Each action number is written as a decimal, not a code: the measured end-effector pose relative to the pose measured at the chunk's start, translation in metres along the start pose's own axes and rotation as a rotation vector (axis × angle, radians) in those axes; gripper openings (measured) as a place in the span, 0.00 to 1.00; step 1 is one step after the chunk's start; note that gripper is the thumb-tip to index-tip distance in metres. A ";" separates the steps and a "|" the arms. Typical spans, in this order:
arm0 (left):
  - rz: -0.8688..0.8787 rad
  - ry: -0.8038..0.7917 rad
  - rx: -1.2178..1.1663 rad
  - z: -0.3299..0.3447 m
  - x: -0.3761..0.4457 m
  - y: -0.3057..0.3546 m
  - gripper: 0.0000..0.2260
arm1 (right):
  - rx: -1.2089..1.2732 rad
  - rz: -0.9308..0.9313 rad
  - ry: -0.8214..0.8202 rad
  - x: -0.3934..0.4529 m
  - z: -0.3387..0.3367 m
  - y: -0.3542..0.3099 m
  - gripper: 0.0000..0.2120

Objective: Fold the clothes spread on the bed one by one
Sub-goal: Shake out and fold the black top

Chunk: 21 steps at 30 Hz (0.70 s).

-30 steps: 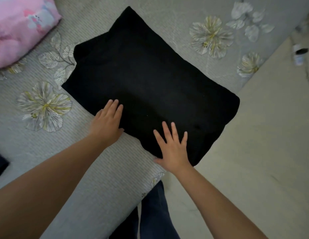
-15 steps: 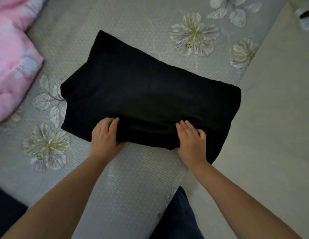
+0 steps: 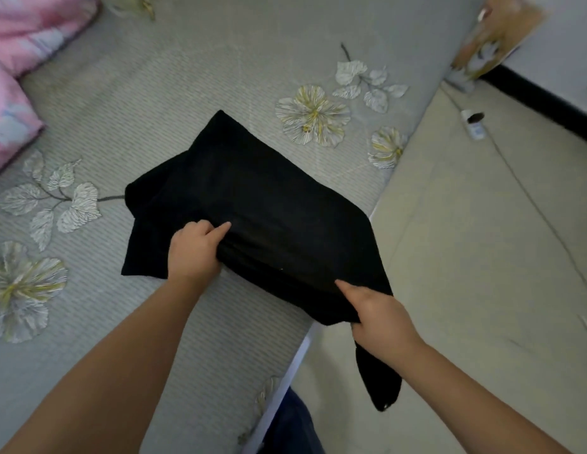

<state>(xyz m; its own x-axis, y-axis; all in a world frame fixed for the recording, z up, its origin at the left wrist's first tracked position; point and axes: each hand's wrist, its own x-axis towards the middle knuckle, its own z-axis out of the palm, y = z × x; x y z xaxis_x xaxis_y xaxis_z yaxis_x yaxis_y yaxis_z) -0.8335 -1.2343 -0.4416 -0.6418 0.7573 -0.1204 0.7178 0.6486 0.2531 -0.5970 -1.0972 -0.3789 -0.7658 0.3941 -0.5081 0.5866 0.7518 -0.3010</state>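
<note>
On bed (image 3: 220,60) | black garment (image 3: 269,204) | both hands grip near edge: left (image 3: 195,249), right (image 3: 380,317)

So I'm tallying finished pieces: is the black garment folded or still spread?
Folded, mid-fold: the black garment lies doubled on the bed, both hands gripping its near edge.

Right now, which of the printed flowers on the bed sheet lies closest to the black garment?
The big flower just beyond the black garment's far edge; the smaller flower lies further right, and the left one sits well apart.
</note>
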 end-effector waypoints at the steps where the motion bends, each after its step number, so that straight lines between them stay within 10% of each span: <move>1: 0.060 0.033 0.005 -0.008 -0.006 0.005 0.23 | -0.039 0.038 0.028 -0.006 -0.005 0.006 0.30; 6: 0.448 0.278 0.218 -0.083 -0.030 0.045 0.24 | -0.132 0.158 0.190 -0.041 -0.046 0.026 0.33; 21: 0.758 0.740 0.413 -0.350 0.046 0.321 0.18 | -0.420 0.160 0.863 -0.185 -0.348 0.133 0.33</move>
<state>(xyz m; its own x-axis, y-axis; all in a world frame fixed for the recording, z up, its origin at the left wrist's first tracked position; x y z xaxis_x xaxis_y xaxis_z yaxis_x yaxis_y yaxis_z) -0.7271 -1.0184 -0.0299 0.0923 0.8235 0.5597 0.9351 0.1215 -0.3330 -0.4689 -0.8863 -0.0440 -0.7130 0.6341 0.2991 0.6871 0.7169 0.1180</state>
